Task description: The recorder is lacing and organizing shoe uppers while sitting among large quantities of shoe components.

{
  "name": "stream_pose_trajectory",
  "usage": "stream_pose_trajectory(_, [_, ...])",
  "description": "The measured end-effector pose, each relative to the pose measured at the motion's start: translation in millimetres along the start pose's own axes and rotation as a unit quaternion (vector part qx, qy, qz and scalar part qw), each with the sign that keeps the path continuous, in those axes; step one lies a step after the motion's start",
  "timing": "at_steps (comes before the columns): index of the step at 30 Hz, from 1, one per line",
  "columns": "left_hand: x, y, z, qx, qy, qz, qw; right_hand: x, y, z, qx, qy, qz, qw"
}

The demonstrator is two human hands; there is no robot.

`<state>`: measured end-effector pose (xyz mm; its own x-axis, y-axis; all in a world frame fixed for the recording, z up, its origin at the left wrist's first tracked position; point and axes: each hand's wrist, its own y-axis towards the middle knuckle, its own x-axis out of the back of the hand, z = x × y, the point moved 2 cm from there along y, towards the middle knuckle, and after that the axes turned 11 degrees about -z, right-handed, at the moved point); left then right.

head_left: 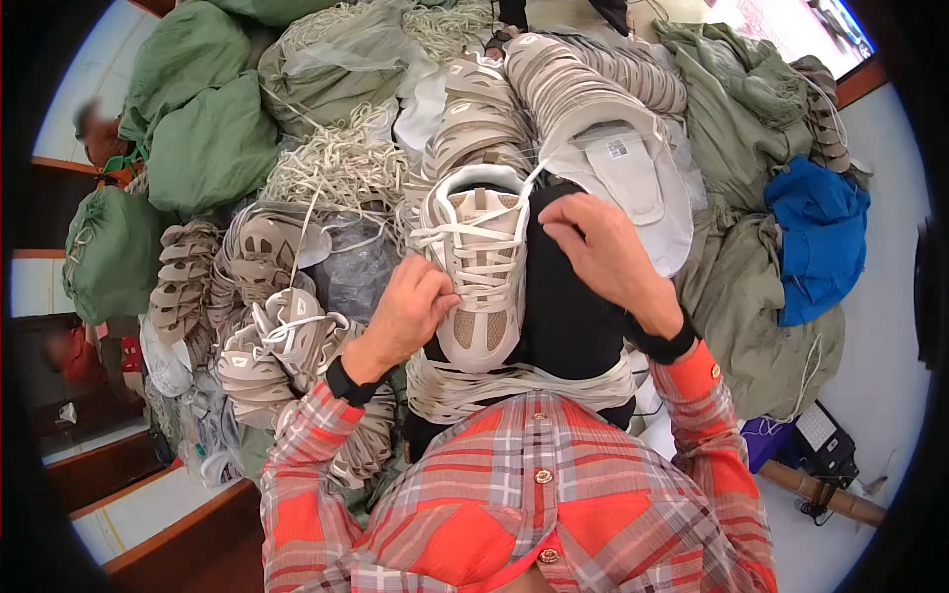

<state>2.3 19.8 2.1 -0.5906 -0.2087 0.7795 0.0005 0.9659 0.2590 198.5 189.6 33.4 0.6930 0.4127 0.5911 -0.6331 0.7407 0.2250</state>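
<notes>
A beige and white sneaker [481,326] lies over my lap, toe toward me, its white lace [482,259] threaded across the front. My left hand [410,304] is closed at the left side of the shoe, with thumb and fingertips pinched against its edge by the lower lace rows. To the right of the shoe, above my black-clad leg [573,326], my right hand [601,247] has its fingers curled together. What it pinches, if anything, I cannot make out. One lace end rises from the shoe's upper right toward the stacked pieces.
Stacks of beige shoe uppers [568,84] stretch away ahead. A heap of loose laces [341,163] lies at the left, near finished-looking laced shoes [297,331]. Green sacks [213,128] stand far left; blue cloth [819,232] hangs at the right. A bundle of laces [425,390] crosses my thighs.
</notes>
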Motion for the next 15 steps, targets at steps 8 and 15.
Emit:
stream_pose_trajectory(8, [16.1, 4.5, -5.6, 0.087, -0.041, -0.054, 0.994, -27.8, -34.6, 5.0, 0.018, 0.061, -0.009, 0.998])
stream_pose_trajectory(15, [9.5, 6.2, -9.3, -0.041, 0.025, -0.046, 0.998, -31.2, -39.8, 6.9, -0.005, 0.078, 0.024, 0.997])
